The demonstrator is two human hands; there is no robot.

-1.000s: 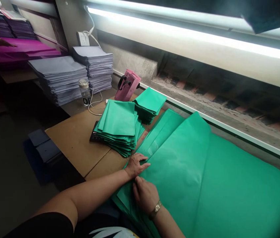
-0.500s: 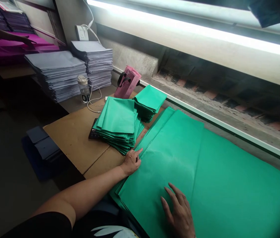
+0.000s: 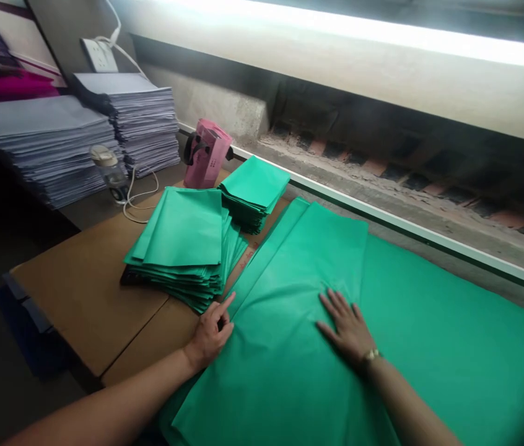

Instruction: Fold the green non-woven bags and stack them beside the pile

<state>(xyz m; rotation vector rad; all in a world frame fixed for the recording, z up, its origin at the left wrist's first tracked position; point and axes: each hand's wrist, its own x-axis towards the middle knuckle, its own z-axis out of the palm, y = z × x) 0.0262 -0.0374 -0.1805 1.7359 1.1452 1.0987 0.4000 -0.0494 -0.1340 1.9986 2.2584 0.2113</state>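
Note:
My right hand (image 3: 348, 331), with a bracelet (image 3: 372, 354) at the wrist, lies spread and palm down on the folded green sheet (image 3: 285, 365). Creases run across that sheet from beside its fingers toward the left edge. My left hand (image 3: 210, 331) rests at the left edge of the sheet, index finger stretched out and thumb apart from it; its other fingers are curled and partly hidden. Just beyond it stands a fanned pile of green folded pieces (image 3: 183, 229). Behind that is a second, neater green stack (image 3: 255, 183).
Brown cardboard (image 3: 76, 291) covers the table at left. Farther back are a clear bottle (image 3: 111, 173), a white cable (image 3: 144, 201), a pink bag (image 3: 209, 152) with black straps, and tall white stacks (image 3: 145, 124). A white rail (image 3: 383, 229) runs along the back edge.
My right hand has moved forward and come down flat on the sheet, which now shows creases. My left hand stays at the sheet's edge. The view has shifted to the right.

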